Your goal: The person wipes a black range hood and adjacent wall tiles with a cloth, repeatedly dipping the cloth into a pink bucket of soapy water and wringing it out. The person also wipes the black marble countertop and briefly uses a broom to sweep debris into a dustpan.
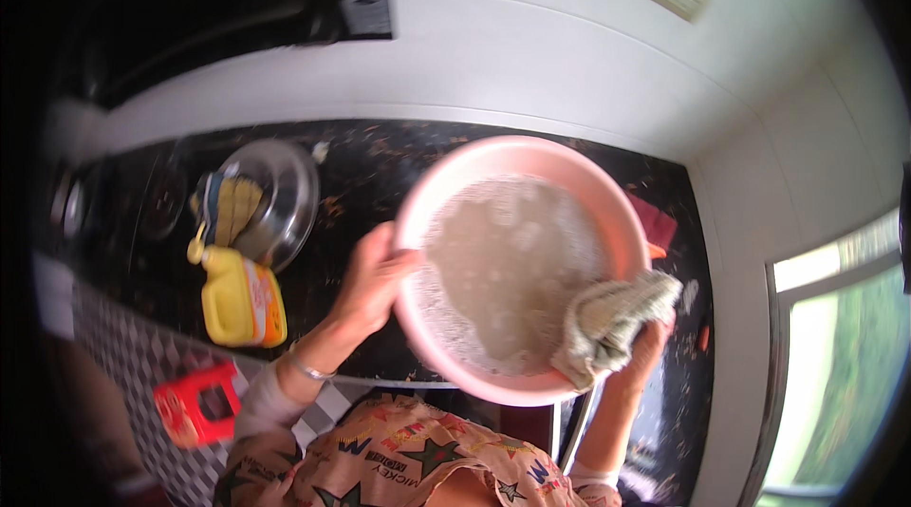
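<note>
A pink plastic basin (519, 154) holds cloudy, sudsy water. My left hand (374, 279) grips its left rim, the thumb over the edge. At the lower right rim, my right hand (651, 343) holds the basin from outside, partly hidden by a wet, greyish-green cloth (612, 322). That cloth drapes over the rim between the hand and the water. Whether the basin rests on the black countertop (356, 186) or is raised cannot be told.
Left of the basin are a yellow pump bottle (238, 300), a round metal lid or bowl (292, 201) and a checked cloth (235, 208). A dark red cloth (651, 222) lies behind the basin at right. A red container (199, 404) is low at left. A window stands at right.
</note>
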Demonstrator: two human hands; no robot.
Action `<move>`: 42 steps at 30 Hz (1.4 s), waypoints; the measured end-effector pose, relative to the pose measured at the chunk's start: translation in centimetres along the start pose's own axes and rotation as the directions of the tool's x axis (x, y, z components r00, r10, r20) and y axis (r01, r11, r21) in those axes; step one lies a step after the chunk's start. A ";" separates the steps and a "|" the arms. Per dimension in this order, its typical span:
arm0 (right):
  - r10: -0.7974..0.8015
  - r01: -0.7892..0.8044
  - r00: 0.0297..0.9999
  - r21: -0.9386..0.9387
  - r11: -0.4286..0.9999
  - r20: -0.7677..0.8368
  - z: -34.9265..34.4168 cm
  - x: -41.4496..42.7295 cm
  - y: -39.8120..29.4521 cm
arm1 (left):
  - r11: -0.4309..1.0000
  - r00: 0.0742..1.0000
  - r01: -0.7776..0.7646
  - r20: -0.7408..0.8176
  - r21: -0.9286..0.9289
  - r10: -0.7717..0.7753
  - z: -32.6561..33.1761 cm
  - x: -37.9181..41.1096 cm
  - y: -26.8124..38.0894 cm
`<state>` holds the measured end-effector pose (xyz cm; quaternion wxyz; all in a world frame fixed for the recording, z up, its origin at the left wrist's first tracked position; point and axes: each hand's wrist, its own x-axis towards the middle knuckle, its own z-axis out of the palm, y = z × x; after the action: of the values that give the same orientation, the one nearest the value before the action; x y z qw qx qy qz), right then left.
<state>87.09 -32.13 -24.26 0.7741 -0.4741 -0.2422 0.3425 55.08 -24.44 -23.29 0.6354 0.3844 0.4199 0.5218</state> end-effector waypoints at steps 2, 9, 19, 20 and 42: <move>0.046 -0.044 0.996 -0.028 0.999 0.077 1.8 -1.2 0.3 | 0.998 1.000 0.004 0.002 0.060 -0.004 -2.2 0.0 0.7; 0.207 -0.219 0.961 0.047 0.975 0.182 9.4 -4.9 2.6 | 0.976 0.986 0.011 -0.163 0.217 0.025 -9.8 -0.5 4.1; -0.240 0.281 0.922 -0.099 0.955 0.303 17.3 -8.3 7.4 | 0.848 0.916 0.043 -0.359 0.527 0.176 -22.3 -0.2 6.4; -0.257 0.335 0.891 -0.161 0.928 0.375 17.5 -8.5 8.0 | 0.577 0.895 0.104 -0.329 0.810 0.301 -22.1 -0.3 6.5; 0.229 0.193 0.966 -0.923 -0.334 0.119 -15.2 3.1 5.7 | 0.573 0.941 -0.182 -0.027 0.799 0.337 -7.2 -1.7 9.4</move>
<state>98.04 -36.60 -35.85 0.0114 -0.8584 -0.5083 0.0686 45.01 -24.23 -16.92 0.2786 0.6331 0.5987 0.4040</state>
